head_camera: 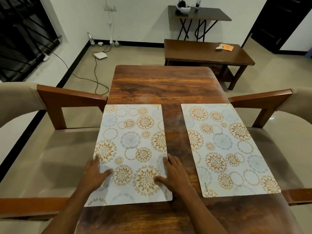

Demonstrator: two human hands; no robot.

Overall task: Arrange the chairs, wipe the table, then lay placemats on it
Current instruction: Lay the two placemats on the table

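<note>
Both hands are down on one placemat, which is lying on the left half of the table, toward the table's near end. The left hand is lying flat along the mat's outer long edge and the right hand along its inner one. The fingers of each are stretched out straight and the thumbs are splaying inward onto the pattern. Nothing is being gripped or pinched; they are only pressing. I'm reading that as a squaring-up hold: a palm on each edge is letting the person slide and straighten the sheet without lifting it.

A second placemat is lying untouched on the table's right half, slightly angled, with a strip of bare wood showing between the two down the table's middle. One cushioned chair is sitting tucked against the table's left side and another chair against its right, so each mat seems to be marking a seat.

Beyond the table's far end, a lower wooden table is carrying an orange cloth, possibly the wiping cloth set aside.

As for writing, "KUBER" is showing clearly at the near inner corner of the second mat. The same word is showing, small, at the far inner corner of the mat under the hands.
</note>
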